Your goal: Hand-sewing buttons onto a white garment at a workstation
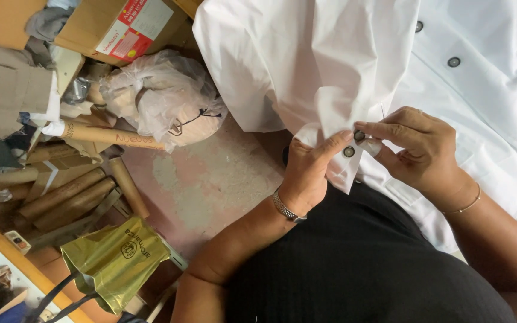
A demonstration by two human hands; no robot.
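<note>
The left hand, wearing a silver bracelet, is pinching the white cuff of a white garment lying across the lap. At its three o'clock, the right hand is gripping the same cuff edge, fingertips closing on a dark button; a second button is sitting just below, between both hands. Farther off, at ten o'clock, cardboard tubes, a plastic bag and cardboard boxes are crowding the floor.

The white garment is cut off by the top and right edges, its cuff partly hidden behind the left hand.
</note>
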